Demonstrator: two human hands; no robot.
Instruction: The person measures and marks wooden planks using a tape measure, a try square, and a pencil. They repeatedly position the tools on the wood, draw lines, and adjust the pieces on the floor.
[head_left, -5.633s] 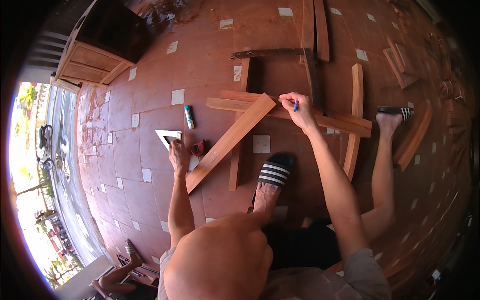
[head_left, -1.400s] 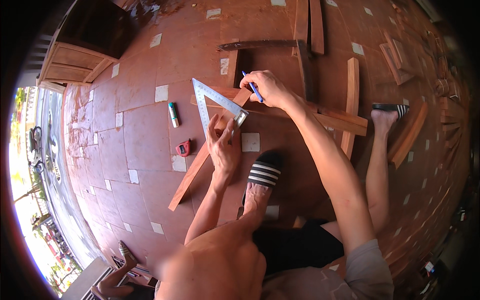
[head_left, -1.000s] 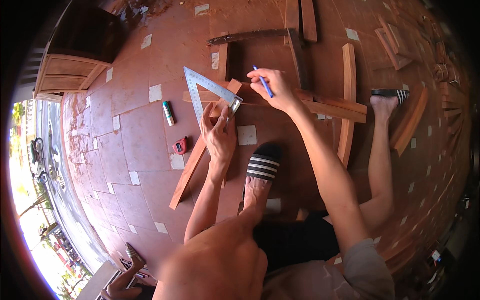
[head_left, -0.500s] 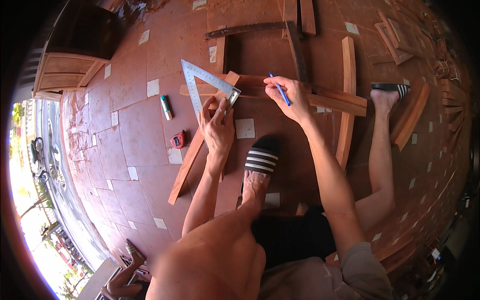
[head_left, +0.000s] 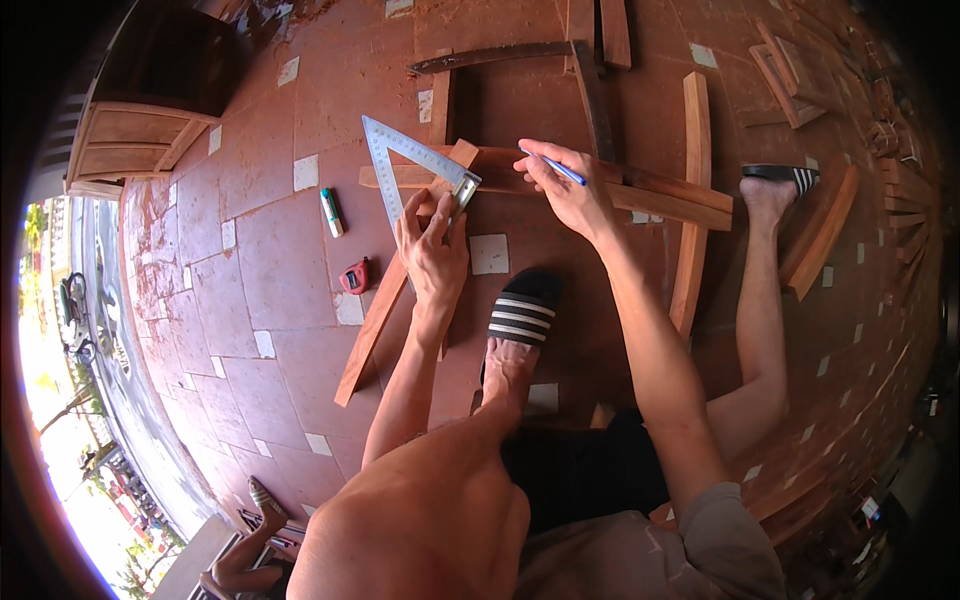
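My left hand (head_left: 432,258) grips the thick edge of a silver triangular set square (head_left: 414,152), fingers bent over it. The square lies across crossed wooden strips: a slanting strip (head_left: 372,330) and a longer horizontal rail (head_left: 500,178). In my right hand (head_left: 577,195) a blue pen (head_left: 556,168) is pinched between thumb and fingers, held to the right of the square. The pen's tip points up and left, apart from the square. My left fingers hide part of the joint where the strips cross.
Left of the square, a green-and-white marker (head_left: 331,213) and a red tape measure (head_left: 354,276) lie on the tiled floor (head_left: 270,290). An upright timber (head_left: 692,200) crosses the rail's right end. A wooden cabinet (head_left: 140,140) stands far left. My sandalled foot (head_left: 518,325) is close below the rail.
My right hand has shifted slightly left, and the pen has turned from steep to flatter. My left hand and the set square have stayed in nearly the same place.
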